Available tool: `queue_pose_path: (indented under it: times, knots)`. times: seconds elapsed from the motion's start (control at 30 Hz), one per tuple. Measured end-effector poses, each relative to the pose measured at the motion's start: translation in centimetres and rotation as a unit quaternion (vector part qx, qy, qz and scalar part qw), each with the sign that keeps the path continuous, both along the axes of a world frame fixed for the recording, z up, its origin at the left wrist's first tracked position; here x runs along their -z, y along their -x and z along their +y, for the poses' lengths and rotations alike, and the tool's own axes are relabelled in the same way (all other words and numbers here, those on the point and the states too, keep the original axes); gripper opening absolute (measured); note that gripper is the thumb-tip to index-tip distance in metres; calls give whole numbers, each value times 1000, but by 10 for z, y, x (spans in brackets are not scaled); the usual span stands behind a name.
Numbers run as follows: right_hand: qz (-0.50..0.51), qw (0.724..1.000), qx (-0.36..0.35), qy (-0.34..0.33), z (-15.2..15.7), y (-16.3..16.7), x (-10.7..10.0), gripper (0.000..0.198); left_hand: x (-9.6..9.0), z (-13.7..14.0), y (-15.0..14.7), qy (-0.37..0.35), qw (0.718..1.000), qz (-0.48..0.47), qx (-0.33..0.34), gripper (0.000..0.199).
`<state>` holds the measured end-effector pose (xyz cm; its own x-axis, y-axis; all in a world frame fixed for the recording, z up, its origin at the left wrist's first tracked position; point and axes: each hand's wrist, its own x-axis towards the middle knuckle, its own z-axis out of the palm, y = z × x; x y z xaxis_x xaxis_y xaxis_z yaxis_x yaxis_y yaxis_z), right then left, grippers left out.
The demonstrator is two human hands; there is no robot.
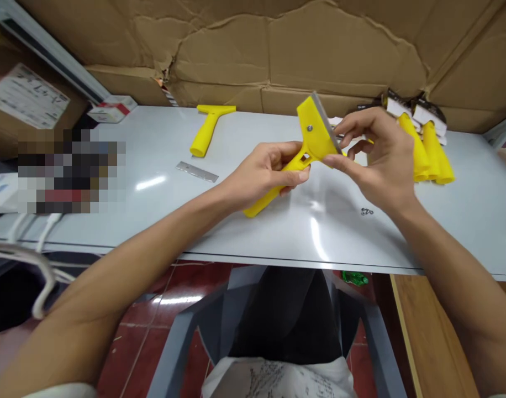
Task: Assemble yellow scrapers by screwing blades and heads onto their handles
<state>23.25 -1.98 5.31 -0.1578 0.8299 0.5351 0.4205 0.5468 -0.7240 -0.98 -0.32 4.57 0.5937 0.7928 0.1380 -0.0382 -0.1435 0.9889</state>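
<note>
A yellow plastic scraper [318,128] is held tilted above the table, with a metal blade [325,119] along its head and a small screw [310,128] in the face. My left hand [273,166] is closed round its handle near the neck. At the head, my right hand [381,155] has its thumb against the lower corner and its curled fingers by the blade edge. Several small screws or nuts [366,211] lie beneath my right hand. Farther left lie a second yellow scraper body [210,128] and a loose flat metal blade [197,171].
At the right, several yellow scrapers [431,152] with black-and-white packaging lie together. A small red-and-white box [112,109] stands at the back left. Cardboard [278,55] lines the rear of the white table [153,215]. White cables [41,265] hang over the left front edge.
</note>
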Motion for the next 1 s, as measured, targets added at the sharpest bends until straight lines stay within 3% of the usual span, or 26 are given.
queue_pose_path:
  times: [0.1, 0.17, 0.37, 0.57, 0.73, 0.87, 1.0]
  knots:
    - [53, 989, -60, 122, 4, -2, 1, 55, 0, 4, 2, -29, 999, 45, 0, 23]
    - [69, 980, -73, 174, 7, -3, 5, 55, 2, 7, 3, -66, 995, 80, -5, 26]
    - [102, 967, -67, 224, 9, 4, 10, 47, 13, 14, 3, -221, 958, 161, -86, 30]
    - [94, 981, -59, 161, 11, 7, 18, 48, 16, 15, 5, -308, 923, 196, -121, 34]
    - [62, 991, -72, 92, 10, 10, 27, 46, 25, 17, 5, -355, 908, 163, -153, 38]
    - [38, 992, -98, 74, 10, 10, 29, 40, 31, 19, 5, -392, 888, 160, -178, 31]
    - [8, 992, -111, 58, 13, 8, 31, 28, 37, 20, 7, -454, 849, 184, -198, 22]
